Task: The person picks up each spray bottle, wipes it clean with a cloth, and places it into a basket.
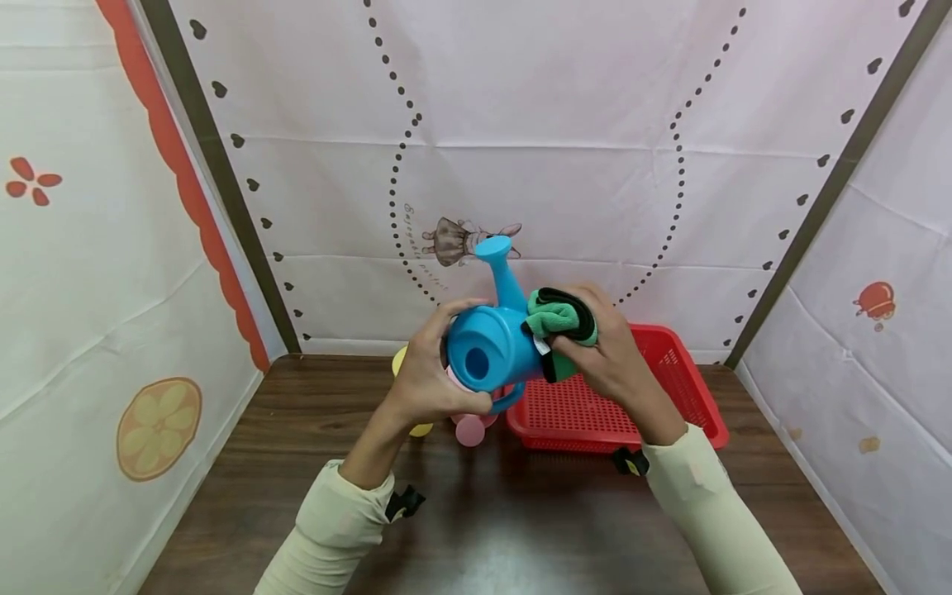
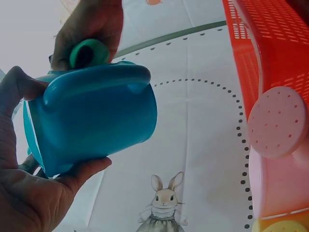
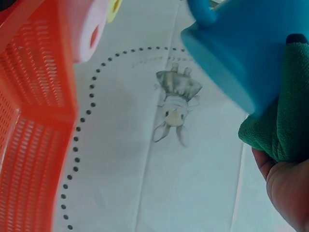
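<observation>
A blue toy watering can (image 1: 487,351) is held up above the table, tilted on its side with its spout toward the back wall. My left hand (image 1: 434,364) grips it around the top end, thumb near the handle. In my right hand (image 1: 611,351) is a bunched green cloth (image 1: 559,318) with black edging, pressed against the can's base end. The left wrist view shows the can's handle (image 2: 96,79) facing that camera. From the right wrist, the cloth (image 3: 285,116) lies against the blue can (image 3: 241,53); most of the right fingers are hidden there.
A red perforated basket (image 1: 580,413) stands on the brown table (image 1: 320,463) at the right. Beside it, partly behind my left hand, are a pink watering can (image 2: 277,183) and something yellow (image 1: 399,360). Patterned white cloth walls (image 1: 535,198) enclose the back and sides.
</observation>
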Action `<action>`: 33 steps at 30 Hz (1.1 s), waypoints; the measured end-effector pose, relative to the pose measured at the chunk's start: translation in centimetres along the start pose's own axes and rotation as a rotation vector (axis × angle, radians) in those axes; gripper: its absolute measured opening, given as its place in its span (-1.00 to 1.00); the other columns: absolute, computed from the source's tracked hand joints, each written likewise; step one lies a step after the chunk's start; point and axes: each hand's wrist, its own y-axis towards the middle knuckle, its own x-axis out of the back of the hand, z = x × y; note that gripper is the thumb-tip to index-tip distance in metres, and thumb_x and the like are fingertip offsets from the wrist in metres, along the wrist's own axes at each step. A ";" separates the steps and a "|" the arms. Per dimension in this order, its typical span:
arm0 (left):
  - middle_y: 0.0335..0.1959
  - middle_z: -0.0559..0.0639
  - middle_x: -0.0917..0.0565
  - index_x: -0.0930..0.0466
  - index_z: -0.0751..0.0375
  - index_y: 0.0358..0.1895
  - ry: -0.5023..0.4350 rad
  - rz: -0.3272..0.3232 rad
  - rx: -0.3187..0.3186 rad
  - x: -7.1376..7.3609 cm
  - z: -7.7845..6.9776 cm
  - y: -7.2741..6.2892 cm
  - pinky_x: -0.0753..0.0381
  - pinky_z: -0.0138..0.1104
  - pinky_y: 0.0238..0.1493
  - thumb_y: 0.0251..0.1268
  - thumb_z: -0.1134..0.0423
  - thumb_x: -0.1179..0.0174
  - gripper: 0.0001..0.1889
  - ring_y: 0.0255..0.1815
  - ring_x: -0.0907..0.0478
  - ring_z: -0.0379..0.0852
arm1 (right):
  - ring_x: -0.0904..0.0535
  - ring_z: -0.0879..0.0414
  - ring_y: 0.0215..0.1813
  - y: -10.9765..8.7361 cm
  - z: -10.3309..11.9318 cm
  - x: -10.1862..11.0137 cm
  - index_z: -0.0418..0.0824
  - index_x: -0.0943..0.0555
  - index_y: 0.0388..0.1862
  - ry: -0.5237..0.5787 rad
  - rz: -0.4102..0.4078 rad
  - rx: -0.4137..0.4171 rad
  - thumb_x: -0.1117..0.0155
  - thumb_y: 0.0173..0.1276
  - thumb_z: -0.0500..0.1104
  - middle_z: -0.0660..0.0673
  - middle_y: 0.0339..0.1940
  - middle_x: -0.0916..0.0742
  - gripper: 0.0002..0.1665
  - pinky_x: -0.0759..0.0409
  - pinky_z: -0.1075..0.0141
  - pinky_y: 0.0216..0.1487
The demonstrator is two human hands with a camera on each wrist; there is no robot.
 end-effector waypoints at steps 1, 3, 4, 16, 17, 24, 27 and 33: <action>0.53 0.29 -0.55 -0.39 0.21 0.61 -0.002 -0.002 0.000 0.1 -0.1 -0.1 -0.78 0.31 0.33 -0.11 0.22 -0.63 0.05 0.47 -0.60 0.37 | -0.60 -0.13 0.38 0.0 -0.1 0.0 -0.26 -0.59 0.52 -0.003 0.000 -0.017 -0.38 0.52 -0.22 -0.27 0.40 -0.68 -0.39 -0.74 -0.14 0.32; 0.53 0.30 -0.55 -0.38 0.21 0.62 -0.006 -0.005 -0.005 0.4 -0.1 -0.2 -0.79 0.31 0.32 -0.10 0.23 -0.62 0.05 0.47 -0.61 0.39 | -0.59 -0.12 0.38 0.0 -0.3 0.0 -0.26 -0.59 0.52 -0.011 -0.001 -0.032 -0.36 0.54 -0.21 -0.27 0.40 -0.67 -0.40 -0.72 -0.18 0.33; 0.53 0.30 -0.55 -0.38 0.22 0.61 -0.010 -0.006 -0.009 0.4 -0.2 -0.2 -0.79 0.31 0.32 -0.10 0.23 -0.61 0.05 0.47 -0.61 0.40 | -0.58 -0.13 0.39 0.0 -0.4 0.0 -0.26 -0.59 0.52 -0.013 -0.003 -0.034 -0.36 0.54 -0.21 -0.27 0.41 -0.67 -0.40 -0.71 -0.20 0.35; 0.49 0.30 -0.61 -0.43 0.20 0.62 -0.024 -0.014 -0.004 0.4 0.3 -0.3 -0.80 0.30 0.29 -0.07 0.26 -0.62 0.02 0.43 -0.64 0.36 | -0.58 -0.16 0.37 -0.1 0.0 -0.7 -0.29 -0.61 0.50 -0.006 -0.019 -0.014 -0.41 0.51 -0.22 -0.32 0.37 -0.67 -0.39 -0.69 -0.20 0.31; 0.49 0.29 -0.62 -0.43 0.21 0.62 -0.019 -0.016 -0.003 0.4 0.3 -0.2 -0.80 0.29 0.29 -0.07 0.26 -0.63 0.02 0.42 -0.64 0.34 | -0.58 -0.17 0.37 0.0 0.3 -0.9 -0.30 -0.61 0.50 -0.002 -0.018 0.004 -0.42 0.50 -0.21 -0.33 0.37 -0.67 -0.39 -0.71 -0.20 0.30; 0.39 0.23 -0.70 -0.47 0.30 0.59 -0.043 -0.016 -0.001 -0.3 1.0 -0.1 -0.83 0.00 0.30 -0.13 0.37 -0.70 0.04 0.33 -0.68 0.18 | -0.63 -0.18 0.27 0.0 2.7 -2.0 -0.32 -0.63 0.43 -0.032 -0.035 0.212 -0.27 0.63 0.44 -0.33 0.27 -0.67 -0.10 -0.79 0.05 0.21; 0.38 0.22 -0.70 -0.49 0.26 0.58 -0.071 -0.021 -0.016 -0.5 1.1 -0.1 -0.82 -0.14 0.32 -0.16 0.41 -0.72 0.04 0.33 -0.70 0.15 | -0.62 -0.19 0.28 0.0 3.5 -2.2 -0.32 -0.63 0.43 -0.063 -0.036 0.296 -0.19 0.62 0.50 -0.33 0.28 -0.66 -0.05 -0.80 0.06 0.21; 0.38 0.25 -0.67 -0.46 0.25 0.56 -0.118 -0.030 0.005 -1.0 1.2 0.0 -0.82 -0.22 0.34 -0.15 0.47 -0.70 0.03 0.32 -0.73 0.18 | -0.60 -0.20 0.32 0.0 4.1 -2.4 -0.33 -0.59 0.46 -0.108 -0.023 0.353 -0.20 0.65 0.44 -0.33 0.31 -0.65 -0.10 -0.83 -0.06 0.21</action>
